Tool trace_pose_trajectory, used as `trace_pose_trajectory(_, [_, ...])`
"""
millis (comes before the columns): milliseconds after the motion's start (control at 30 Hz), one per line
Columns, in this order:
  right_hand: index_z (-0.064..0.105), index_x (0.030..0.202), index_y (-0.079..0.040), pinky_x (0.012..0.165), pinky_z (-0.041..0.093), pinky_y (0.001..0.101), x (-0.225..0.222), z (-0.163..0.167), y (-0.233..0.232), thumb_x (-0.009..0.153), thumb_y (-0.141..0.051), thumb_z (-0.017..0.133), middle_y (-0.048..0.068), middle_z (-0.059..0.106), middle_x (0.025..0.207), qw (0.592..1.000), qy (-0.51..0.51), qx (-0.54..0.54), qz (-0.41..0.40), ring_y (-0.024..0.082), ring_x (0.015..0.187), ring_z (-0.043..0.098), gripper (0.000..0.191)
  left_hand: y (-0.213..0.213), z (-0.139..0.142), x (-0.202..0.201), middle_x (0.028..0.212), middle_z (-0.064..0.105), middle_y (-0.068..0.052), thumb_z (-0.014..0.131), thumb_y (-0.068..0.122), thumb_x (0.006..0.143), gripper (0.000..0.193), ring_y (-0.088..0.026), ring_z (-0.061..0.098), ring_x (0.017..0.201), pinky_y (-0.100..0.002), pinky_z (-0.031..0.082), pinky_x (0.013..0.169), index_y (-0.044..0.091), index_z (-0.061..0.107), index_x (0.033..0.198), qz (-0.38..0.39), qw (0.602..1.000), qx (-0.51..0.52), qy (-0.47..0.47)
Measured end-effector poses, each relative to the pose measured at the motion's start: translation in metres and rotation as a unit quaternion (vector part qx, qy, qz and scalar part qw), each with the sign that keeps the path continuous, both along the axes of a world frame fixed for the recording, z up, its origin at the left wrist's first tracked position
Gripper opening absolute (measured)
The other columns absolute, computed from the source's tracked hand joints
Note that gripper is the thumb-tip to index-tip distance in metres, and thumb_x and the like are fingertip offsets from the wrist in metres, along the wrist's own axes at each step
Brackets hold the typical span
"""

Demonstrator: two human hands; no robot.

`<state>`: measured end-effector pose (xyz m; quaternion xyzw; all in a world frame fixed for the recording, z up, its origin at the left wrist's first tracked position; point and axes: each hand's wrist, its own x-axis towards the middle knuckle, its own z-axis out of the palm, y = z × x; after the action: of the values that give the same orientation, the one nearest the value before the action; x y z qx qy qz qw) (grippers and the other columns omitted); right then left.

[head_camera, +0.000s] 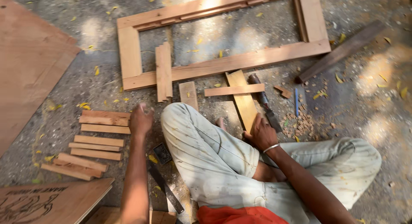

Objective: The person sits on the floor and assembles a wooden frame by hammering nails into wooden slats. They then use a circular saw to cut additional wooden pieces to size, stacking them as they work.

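Observation:
I sit on the ground with my legs folded, in pale trousers. My right hand, with a metal bangle on the wrist, lies on the near end of a flat wooden board, its fingers curled over the edge. A chisel lies just right of that board. A thin strip crosses the board. My left hand is blurred and hovers beside a row of short wooden strips on the left. I cannot tell whether it holds anything.
A large wooden frame lies ahead, with two upright slats leaning across its lower rail. A plywood sheet is at the left and another panel at the bottom left. There is also a dark plank, a blue pencil, wood chips and a metal square.

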<state>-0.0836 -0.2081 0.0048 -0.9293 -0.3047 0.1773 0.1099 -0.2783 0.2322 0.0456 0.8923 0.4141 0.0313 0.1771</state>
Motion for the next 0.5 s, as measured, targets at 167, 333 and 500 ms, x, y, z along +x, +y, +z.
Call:
trace_pose_trajectory(167, [0.033,0.142,0.01,0.062,0.06,0.0481,0.003,-0.007,0.0,0.08,-0.057,0.073,0.03,0.065,0.106,0.999,0.025,0.021,-0.036,0.042,0.077,0.071,0.1,0.002,-0.001,0.118,0.134,0.055,-0.029,0.075,0.055,0.086,0.089,-0.044,0.053,0.124,-0.051,0.044,0.103,-0.008,0.044,0.14,0.024,1.0,-0.004,-0.021])
trace_pose_trajectory(333, [0.036,0.135,0.011,0.059,0.059,0.0498,0.002,0.004,-0.003,0.076,-0.056,0.074,0.03,0.064,0.108,0.998,-0.01,0.032,-0.058,0.044,0.075,0.071,0.097,-0.002,-0.003,0.177,0.139,0.048,-0.03,0.084,0.062,0.074,0.114,-0.045,0.055,0.121,-0.052,0.048,0.098,-0.011,0.033,0.145,0.063,0.992,-0.003,0.105])
trace_pose_trajectory(500, [0.041,0.127,0.007,0.061,0.058,0.0515,0.008,0.008,-0.02,0.076,-0.057,0.073,0.028,0.065,0.102,0.993,0.028,0.013,-0.118,0.045,0.076,0.07,0.088,0.004,-0.007,0.172,0.139,0.054,-0.025,0.087,0.056,0.073,0.097,-0.043,0.061,0.12,-0.054,0.051,0.099,-0.007,0.049,0.137,0.053,0.993,0.008,0.101])
